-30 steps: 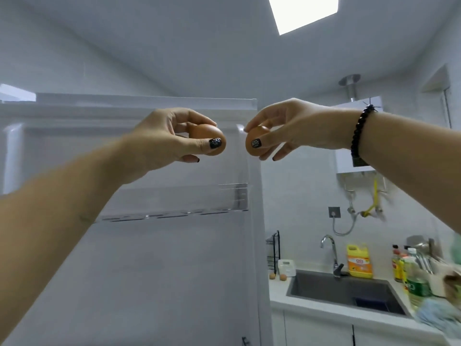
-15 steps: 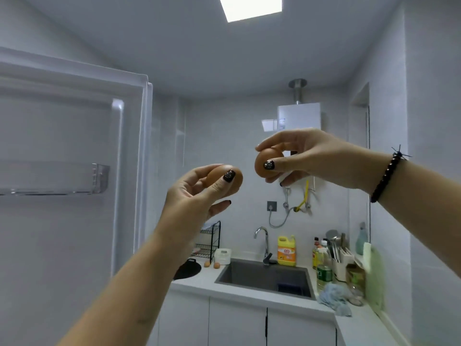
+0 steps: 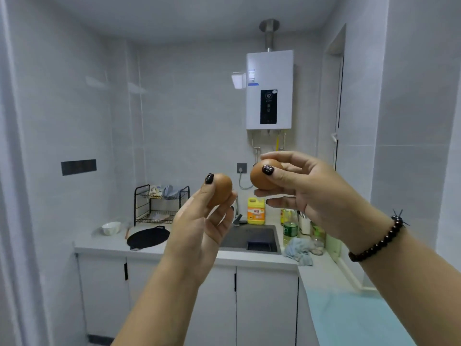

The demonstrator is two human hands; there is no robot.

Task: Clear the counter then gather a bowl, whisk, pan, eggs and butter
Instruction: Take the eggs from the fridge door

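**Two eggs in the air, nothing under them**

On the counter (image 3: 104,242) at the left sit a white bowl (image 3: 111,228) and a black pan (image 3: 147,238), well apart from the hands. The left hand (image 3: 199,226) pinches one brown egg (image 3: 220,189) between thumb and fingertips. The right hand (image 3: 306,193) grips a second egg (image 3: 265,177), just beside the first. The likely failures: the shells knock together, a fingertip hold slips, or a squeeze cracks one.
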